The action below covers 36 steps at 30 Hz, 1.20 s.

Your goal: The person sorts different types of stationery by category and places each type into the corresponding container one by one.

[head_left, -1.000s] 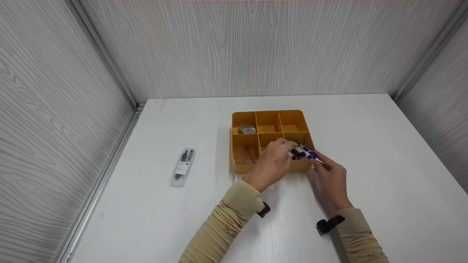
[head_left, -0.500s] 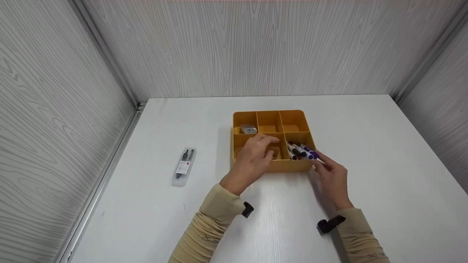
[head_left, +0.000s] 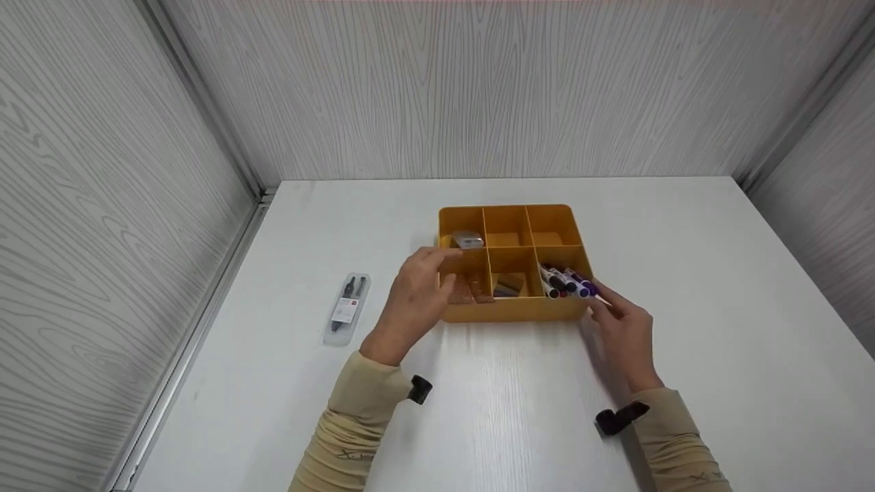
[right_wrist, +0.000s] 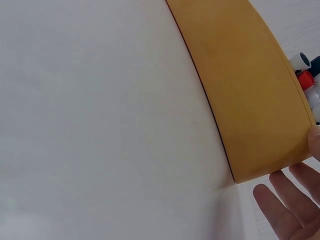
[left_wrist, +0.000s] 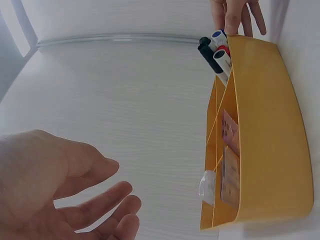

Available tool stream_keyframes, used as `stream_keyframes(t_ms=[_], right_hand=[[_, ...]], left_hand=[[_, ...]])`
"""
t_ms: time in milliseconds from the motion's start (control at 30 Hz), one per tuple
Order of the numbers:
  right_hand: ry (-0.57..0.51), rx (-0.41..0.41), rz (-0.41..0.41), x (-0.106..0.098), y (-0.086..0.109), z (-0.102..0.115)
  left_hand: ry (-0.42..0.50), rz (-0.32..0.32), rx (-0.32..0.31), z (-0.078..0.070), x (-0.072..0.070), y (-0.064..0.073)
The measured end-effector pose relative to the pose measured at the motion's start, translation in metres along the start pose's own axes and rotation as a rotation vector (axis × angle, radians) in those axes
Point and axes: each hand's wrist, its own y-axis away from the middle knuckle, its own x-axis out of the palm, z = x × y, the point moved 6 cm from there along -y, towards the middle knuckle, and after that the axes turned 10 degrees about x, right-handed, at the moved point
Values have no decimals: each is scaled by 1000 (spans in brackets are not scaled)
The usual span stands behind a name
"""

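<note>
A yellow compartment box (head_left: 516, 311) stands on the table. My right hand (head_left: 625, 335) holds its near right corner, with the thumb (right_wrist: 315, 142) by the rim and fingers against the side wall. Several markers (head_left: 567, 281) lean in the near right compartment. My left hand (head_left: 417, 294) is by the box's left side with fingers spread and nothing held; the left wrist view shows a gap between its fingertips and the box. Thin pinkish packets (left_wrist: 231, 175) lie in the near left compartment. A small clear case (head_left: 468, 239) sits in the far left one.
On the table left of the box lies a clear plastic case (head_left: 347, 311) with a compass-like dark tool and a white label. The near middle compartment holds small dark and tan pieces (head_left: 508, 285). Grey wood-grain panels (head_left: 506, 89) enclose the table at the back and sides.
My left hand has moved left from above the markers, across the box, to its left edge. The right hand stays at the near right corner. The markers rest in their compartment.
</note>
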Motion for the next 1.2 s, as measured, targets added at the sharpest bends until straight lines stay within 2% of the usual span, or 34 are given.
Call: stream_keyframes(t_ms=[133,267,500,700,800,933,1200], right_hand=[[-5,-19,-7,0,-1,1],[-6,-22,-10,0,-1,0],[-9,-7,-2,-1,-1,-2],[-5,-44,-22,-2,-1,1],[8,-38,-21,-2,-2,0],[9,-26,-14,-2,-2,0],[-3,-25,-22,-2,-3,0]], left_hand=[[-29,-40,-38,16,-13,6],[-98,-65,-83,32,-22,12],[-204,-129,-97,59,-33,23],[-286,-136,-164,87,-42,37],[-339,-143,-176,101,-44,43],[-400,-125,-218,119,-44,50],[-403,9,-387,150,-38,63]])
